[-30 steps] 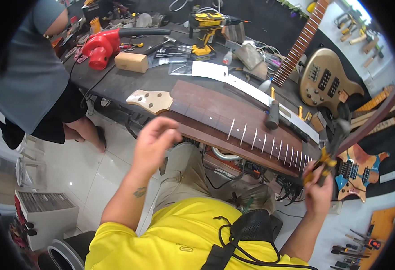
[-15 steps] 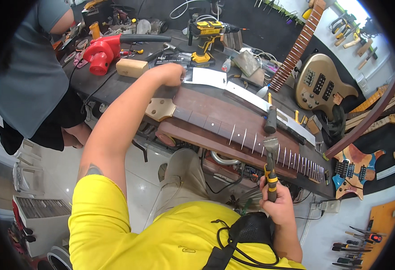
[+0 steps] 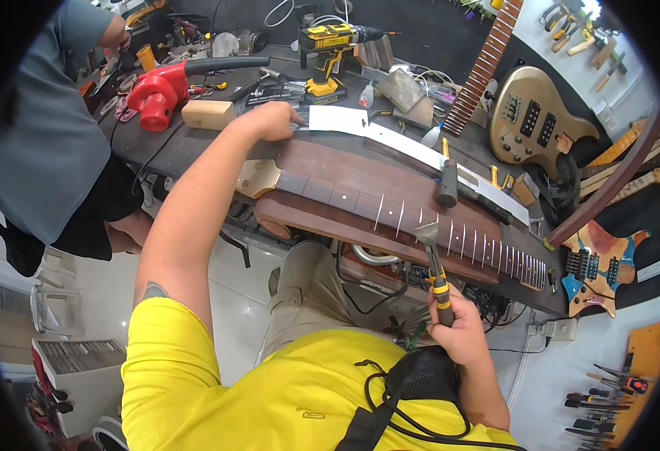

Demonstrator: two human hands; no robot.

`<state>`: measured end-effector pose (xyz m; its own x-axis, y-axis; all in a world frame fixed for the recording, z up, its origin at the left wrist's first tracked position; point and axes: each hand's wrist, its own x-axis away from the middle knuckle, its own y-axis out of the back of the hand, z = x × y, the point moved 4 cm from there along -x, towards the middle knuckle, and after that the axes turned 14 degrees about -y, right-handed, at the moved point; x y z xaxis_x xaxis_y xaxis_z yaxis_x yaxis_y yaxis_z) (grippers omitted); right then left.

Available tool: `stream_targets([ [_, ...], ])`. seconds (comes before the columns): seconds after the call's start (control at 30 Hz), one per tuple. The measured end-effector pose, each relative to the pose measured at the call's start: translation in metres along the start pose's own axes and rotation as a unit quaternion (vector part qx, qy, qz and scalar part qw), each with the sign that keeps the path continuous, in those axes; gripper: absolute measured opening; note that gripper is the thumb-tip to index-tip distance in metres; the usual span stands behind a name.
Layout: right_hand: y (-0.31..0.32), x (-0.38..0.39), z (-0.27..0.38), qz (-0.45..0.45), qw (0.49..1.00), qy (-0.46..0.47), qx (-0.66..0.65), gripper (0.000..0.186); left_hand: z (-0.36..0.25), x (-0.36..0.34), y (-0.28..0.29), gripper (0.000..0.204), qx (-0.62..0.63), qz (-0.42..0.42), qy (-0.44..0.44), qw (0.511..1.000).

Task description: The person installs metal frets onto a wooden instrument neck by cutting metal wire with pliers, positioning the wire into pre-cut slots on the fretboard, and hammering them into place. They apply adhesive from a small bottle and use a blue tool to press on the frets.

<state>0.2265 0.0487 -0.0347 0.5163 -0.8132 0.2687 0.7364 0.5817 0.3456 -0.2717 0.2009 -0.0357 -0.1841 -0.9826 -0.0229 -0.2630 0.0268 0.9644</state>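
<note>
My right hand (image 3: 458, 322) is closed around black-and-yellow pliers (image 3: 436, 273), whose wide metal jaws point up over the near edge of a guitar neck (image 3: 360, 201). That neck has a dark fretboard and a pale headstock (image 3: 257, 179) at its left end; bright frets show along its right part. Past the headstock, my left hand (image 3: 270, 122) reaches to the bench with curled fingers, beside the left end of a white sheet (image 3: 337, 118). What those fingers pinch, if anything, is hidden. A dark-headed hammer (image 3: 447, 184) lies beyond the neck.
Under the neck is a brown board (image 3: 311, 159). Behind stand a yellow cordless drill (image 3: 325, 64) and a red blower (image 3: 155, 96), with a wooden block (image 3: 208, 114) nearby. A gold electric guitar (image 3: 533, 124) is at the right. Another person (image 3: 51, 128) stands at the left.
My left hand has shifted slightly left, and its index finger now extends more. The pliers have swung a little left and lower. The whole view has shifted slightly too.
</note>
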Motion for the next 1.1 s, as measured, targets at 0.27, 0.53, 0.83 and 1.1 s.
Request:
stream_targets([
  [0.27,0.0,0.006,-0.006,0.024,1.0,0.019,0.008,0.015,0.029,0.012,0.027,0.058,0.01,-0.062,0.017,0.998],
  [0.53,-0.004,-0.003,-0.005,0.03,0.999,-0.013,0.019,0.019,0.022,-0.005,0.006,0.051,-0.045,0.017,0.018,0.999],
  [0.83,-0.006,-0.007,-0.004,0.032,0.999,0.0,0.022,0.019,0.013,-0.039,0.007,0.049,-0.116,0.104,0.044,0.987],
  [1.1,-0.009,-0.008,-0.005,0.04,0.999,-0.017,-0.003,0.015,0.017,-0.026,0.009,0.038,-0.098,0.032,0.024,0.994],
])
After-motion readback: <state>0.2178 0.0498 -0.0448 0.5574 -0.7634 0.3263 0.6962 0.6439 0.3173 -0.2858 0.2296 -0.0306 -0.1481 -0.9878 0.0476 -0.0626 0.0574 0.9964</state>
